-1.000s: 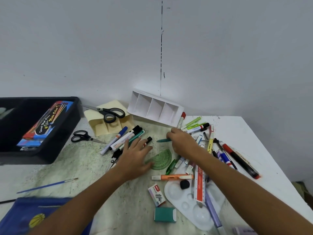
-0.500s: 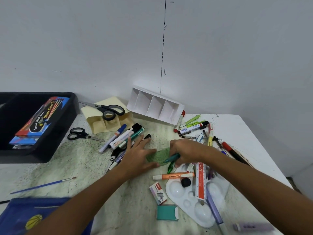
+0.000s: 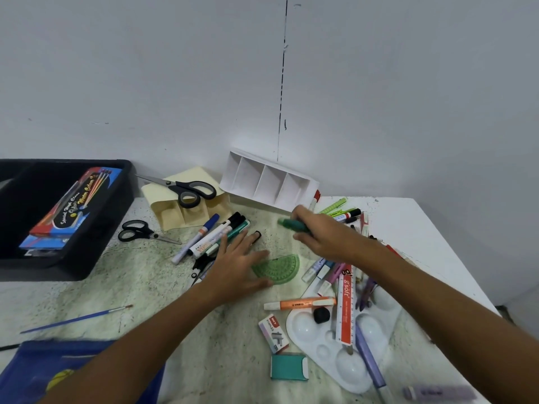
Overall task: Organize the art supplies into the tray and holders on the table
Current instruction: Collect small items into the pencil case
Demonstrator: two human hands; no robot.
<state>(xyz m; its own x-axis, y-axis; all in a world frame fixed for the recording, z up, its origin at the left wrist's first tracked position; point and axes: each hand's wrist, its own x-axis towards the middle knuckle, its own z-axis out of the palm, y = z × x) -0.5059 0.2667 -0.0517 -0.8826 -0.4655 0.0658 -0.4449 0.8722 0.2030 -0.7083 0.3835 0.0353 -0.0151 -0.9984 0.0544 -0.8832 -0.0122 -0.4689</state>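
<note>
Over at nine o'clock we keep the black tray (image 3: 96, 228), with a box of water colours (image 3: 78, 199) lying in it. Just right of it, small black scissors (image 3: 140, 231) lie on the table (image 3: 131, 275), and toward eleven o'clock larger grey-handled scissors (image 3: 186, 189) rest on top of the cream holder (image 3: 180, 214), which lies on its side. At seven o'clock a blue paintbrush (image 3: 75, 319) lies alone. At the centre our left hand (image 3: 236, 266) lies flat with fingers spread, covering the ends of a cluster of markers (image 3: 215, 233) and touching the edge of the green protractor (image 3: 280, 268). At twelve o'clock the white divided holder (image 3: 268, 182) leans against the wall. Just below it our right hand (image 3: 323, 234) is lifted off the table, thumb and fingers pinching a green pen (image 3: 291, 224), blurred, its tip pointing left. Between three and five o'clock lie the remaining supplies: an orange highlighter (image 3: 300, 304), a staples box (image 3: 274, 333), a teal eraser (image 3: 288, 367), and a white palette (image 3: 326, 354) carrying a red ruler (image 3: 345, 310) and a black lump we cannot identify.
</note>
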